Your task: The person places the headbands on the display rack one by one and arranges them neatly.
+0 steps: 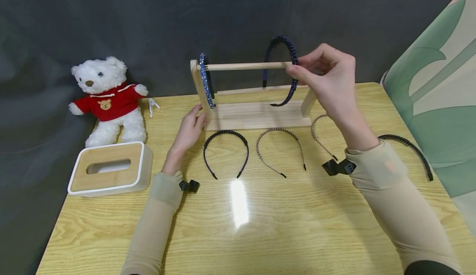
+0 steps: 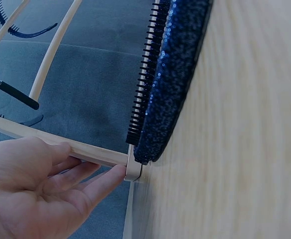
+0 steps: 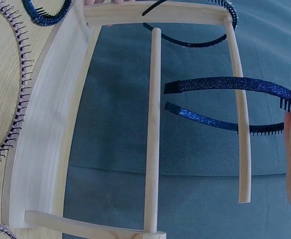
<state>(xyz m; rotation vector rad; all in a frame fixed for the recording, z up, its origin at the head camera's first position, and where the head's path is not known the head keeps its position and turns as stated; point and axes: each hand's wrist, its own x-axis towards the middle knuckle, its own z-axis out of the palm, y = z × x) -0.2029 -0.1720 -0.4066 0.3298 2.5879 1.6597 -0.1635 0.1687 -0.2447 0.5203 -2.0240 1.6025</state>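
A pale wooden rack (image 1: 256, 115) with a horizontal top rod (image 1: 245, 66) stands at the back of the table. At the rod's right end my right hand (image 1: 331, 76) pinches a dark blue glittery headband (image 3: 220, 83), toothed inside. In the right wrist view its two arms lie on either side of the rod, near the free end. My left hand (image 1: 190, 128) grips the lower left end of the rack, its thumb and fingers against the wood. A shiny blue sequined headband (image 1: 203, 76) hangs at the rod's left end, beside the upright.
In front of the rack lie a black headband (image 1: 226, 132), a pinkish beaded headband (image 1: 277, 130) and another pinkish one (image 1: 314, 130), partly hidden by my right arm. A dark headband (image 1: 412, 147) lies far right. A white teddy bear (image 1: 115, 101) and tissue box (image 1: 111, 167) stand left.
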